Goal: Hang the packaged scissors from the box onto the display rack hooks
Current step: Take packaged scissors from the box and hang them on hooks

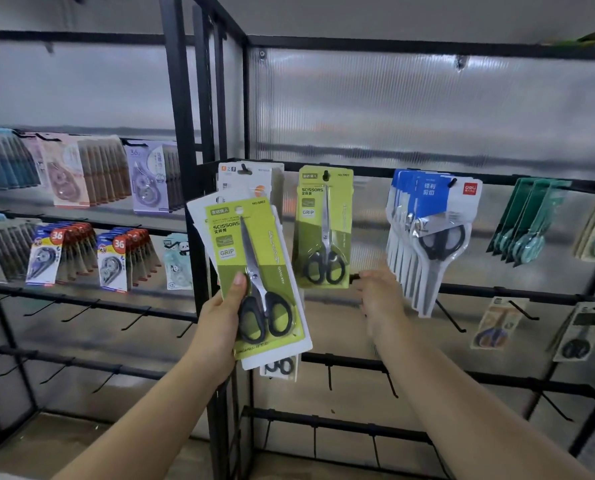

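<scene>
Hanging step in progress, seen from above the person's arms; left hand grips a fanned stack of green packaged scissors by its lower left edge, thumb pressed on the front card beside the blade pivot, the stack raised and tilted in front of the display rack; the box named in the task is not in view. One matching green pack already hangs upright from a hook on the upper bar, just right of the held stack; behind the stack a white-carded pack hangs on the neighbouring hook, largely covered. Right hand reaches toward the rack below and to the right of the hung green pack, holding nothing; its fingers are blurred and appear loosely extended, though their exact spread cannot be told. Blue-and-white scissor packs fill the next hook to the right; teal packs hang beyond them; correction-tape packs occupy the shelving on the left. Judged stage: partway, one green pack placed and several in hand; the next move likely calls for the free hand to peel the front card from the stack, turn it upright, align its punched hole with the hook tip and slide it back against the pack already there; the tilt of the stack must be corrected first.
</scene>
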Tool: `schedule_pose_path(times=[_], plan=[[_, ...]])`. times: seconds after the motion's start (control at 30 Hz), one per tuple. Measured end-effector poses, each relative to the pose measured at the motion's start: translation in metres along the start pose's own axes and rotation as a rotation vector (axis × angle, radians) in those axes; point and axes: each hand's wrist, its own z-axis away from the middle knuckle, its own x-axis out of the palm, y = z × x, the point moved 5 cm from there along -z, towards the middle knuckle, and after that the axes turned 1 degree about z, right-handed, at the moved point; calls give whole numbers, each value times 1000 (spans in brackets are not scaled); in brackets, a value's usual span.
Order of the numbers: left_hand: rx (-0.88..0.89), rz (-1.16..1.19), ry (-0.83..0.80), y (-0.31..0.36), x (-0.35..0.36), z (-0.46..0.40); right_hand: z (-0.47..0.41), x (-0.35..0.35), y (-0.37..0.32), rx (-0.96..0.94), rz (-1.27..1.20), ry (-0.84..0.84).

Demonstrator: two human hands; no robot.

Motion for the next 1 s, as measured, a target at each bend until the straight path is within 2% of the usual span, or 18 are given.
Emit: schedule_pose_path(times=[0.07, 0.2, 0.3, 0.5, 0.8, 1.0], plan=[[-17, 0, -20, -4, 1, 1, 16, 1, 3, -20, -33, -89], [-45, 3, -86, -12, 7, 3, 57, 24, 3, -102, -27, -555], [4, -4, -143, -13, 12, 5, 69, 27, 3, -179, -8, -639], [30, -46, -196, -12, 17, 8, 62, 24, 3, -175, -77, -535], [-150, -16, -262, -27, 16, 16, 52, 25, 14, -103, -270, -245], [-258, 159, -357, -38, 27, 28, 55, 35, 8, -168, -282, -238]])
